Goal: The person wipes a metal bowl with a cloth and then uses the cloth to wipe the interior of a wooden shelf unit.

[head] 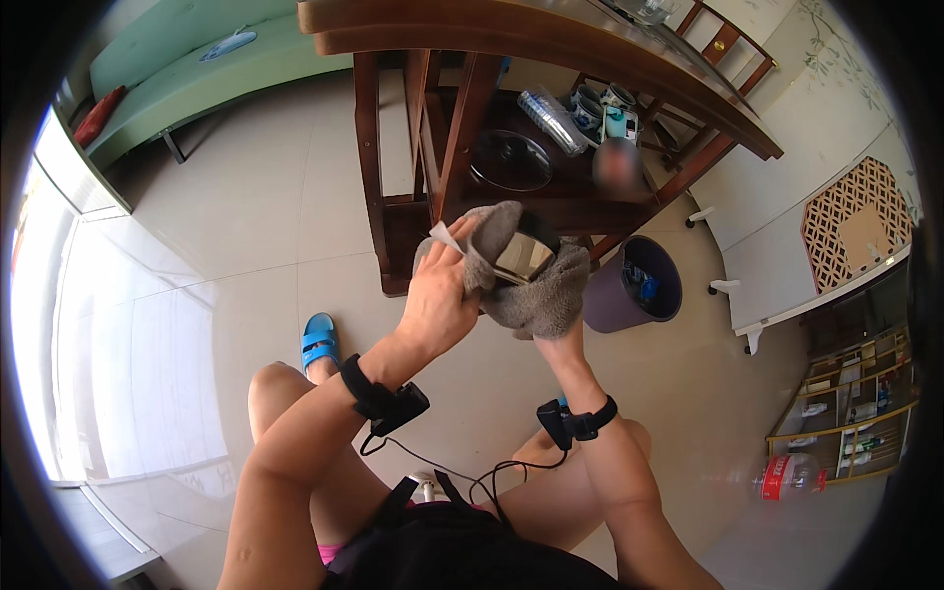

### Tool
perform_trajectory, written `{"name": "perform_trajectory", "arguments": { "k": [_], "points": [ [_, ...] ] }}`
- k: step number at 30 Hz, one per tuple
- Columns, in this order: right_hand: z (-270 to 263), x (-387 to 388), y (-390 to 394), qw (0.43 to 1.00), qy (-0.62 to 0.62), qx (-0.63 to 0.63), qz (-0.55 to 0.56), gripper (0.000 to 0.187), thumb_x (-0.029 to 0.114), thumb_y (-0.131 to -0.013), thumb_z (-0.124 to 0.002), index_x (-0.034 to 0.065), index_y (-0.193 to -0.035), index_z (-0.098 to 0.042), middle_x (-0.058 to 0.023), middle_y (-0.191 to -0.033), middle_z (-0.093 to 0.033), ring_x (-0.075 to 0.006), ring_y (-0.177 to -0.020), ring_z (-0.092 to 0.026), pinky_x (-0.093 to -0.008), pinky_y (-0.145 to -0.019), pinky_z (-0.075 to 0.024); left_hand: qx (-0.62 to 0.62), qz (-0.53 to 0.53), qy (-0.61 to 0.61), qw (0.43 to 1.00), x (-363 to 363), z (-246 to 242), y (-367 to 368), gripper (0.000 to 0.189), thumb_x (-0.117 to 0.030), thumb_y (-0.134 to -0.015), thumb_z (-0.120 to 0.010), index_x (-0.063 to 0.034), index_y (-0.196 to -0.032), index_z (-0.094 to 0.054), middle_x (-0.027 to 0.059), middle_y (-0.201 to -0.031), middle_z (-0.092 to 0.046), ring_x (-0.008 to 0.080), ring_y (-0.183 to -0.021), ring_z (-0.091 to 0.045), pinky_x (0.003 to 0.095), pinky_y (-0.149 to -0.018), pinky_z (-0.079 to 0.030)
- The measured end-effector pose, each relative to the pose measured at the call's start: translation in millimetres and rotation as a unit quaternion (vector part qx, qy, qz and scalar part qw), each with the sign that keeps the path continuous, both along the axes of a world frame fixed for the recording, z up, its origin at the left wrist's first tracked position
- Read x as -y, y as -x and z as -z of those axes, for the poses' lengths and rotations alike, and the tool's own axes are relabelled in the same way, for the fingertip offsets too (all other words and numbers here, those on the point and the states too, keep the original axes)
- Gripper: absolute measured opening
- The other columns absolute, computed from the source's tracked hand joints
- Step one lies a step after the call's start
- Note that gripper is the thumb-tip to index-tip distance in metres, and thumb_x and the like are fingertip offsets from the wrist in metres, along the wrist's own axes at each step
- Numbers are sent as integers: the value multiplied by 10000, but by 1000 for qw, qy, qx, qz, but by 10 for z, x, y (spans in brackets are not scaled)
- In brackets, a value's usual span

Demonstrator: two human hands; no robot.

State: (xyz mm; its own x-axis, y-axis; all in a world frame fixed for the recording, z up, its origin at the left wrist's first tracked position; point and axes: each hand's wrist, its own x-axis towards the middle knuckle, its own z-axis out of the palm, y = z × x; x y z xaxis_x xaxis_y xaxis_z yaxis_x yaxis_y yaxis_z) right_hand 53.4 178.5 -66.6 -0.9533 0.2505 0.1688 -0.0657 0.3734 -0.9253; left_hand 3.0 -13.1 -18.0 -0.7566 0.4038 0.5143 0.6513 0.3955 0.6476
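Note:
A grey-brown towel point(535, 306) is bunched around a dark object with a shiny, mirror-like side point(525, 258); its exact kind I cannot tell. My left hand point(440, 302) presses the towel against the object's left side, fingers partly under a fold. A pale tag point(445, 236) sticks out by those fingers. From below right, my right hand point(562, 341) reaches into the towel, and its fingers are hidden there. Both hands hold the bundle off the floor, just in front of the wooden table point(531, 40).
The table's lower shelf holds a glass lid point(511, 159), stacked clear cups point(552, 122), blue-and-white cups point(586, 105) and a phone point(619, 124). Beside it stands a purple bin point(612, 295). A plastic bottle point(789, 476) is at right. Cables point(490, 479) hang between my wrists.

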Motion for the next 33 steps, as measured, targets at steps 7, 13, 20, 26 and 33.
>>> {"name": "perform_trajectory", "arguments": {
  "k": [7, 13, 20, 26, 33],
  "points": [
    [132, -38, 27, 989, -121, 26, -79, 526, 215, -875, -628, 65, -1329, -410, -88, -1317, -487, -201, -1206, -477, -314, -1021, -380, -112, 78, 241, 961, -43, -66, -225, 627, 17, -630, -594, -32, -1252, -529, 57, -1430, -390, 310, -1401, -212, 535, -1138, -139],
    [107, -172, 183, 994, -56, -88, -39, 553, 232, -878, -614, 53, -1347, -381, -114, -1301, -494, -221, -1147, -515, -314, -981, -417, -99, 26, -22, 995, 62, -173, 106, 507, 16, -693, -621, -31, -1191, -537, 133, -1269, -508, 357, -1236, -437, 408, -1019, -391],
    [446, -427, 14, 891, 453, -7, -27, 449, 256, -975, -460, 76, -1374, -361, -103, -1327, -477, -226, -1147, -504, -361, -982, -424, 477, 61, -140, 865, -213, 227, -66, 286, -183, -905, -511, 1, -1107, -595, 116, -977, -658, 207, -865, -618, 331, -799, -488],
    [14, -291, -91, 818, 573, 50, -25, 403, 298, -976, -445, 100, -1326, -411, -97, -1303, -475, -271, -1172, -482, -426, -957, -451, 499, 136, -58, 854, -193, 85, -138, 347, -199, -885, -578, -27, -1186, -587, 91, -1095, -639, 179, -1015, -578, 311, -904, -450],
    [-85, -509, -144, 819, 573, -5, 35, 410, 331, -977, -420, 92, -1310, -431, -122, -1304, -473, -301, -1175, -478, -450, -966, -446, 435, 256, -95, 858, 263, -207, 263, 512, -126, -840, -674, -19, -1302, -481, 76, -1239, -552, 149, -1125, -493, 306, -970, -404]
  ]
}}
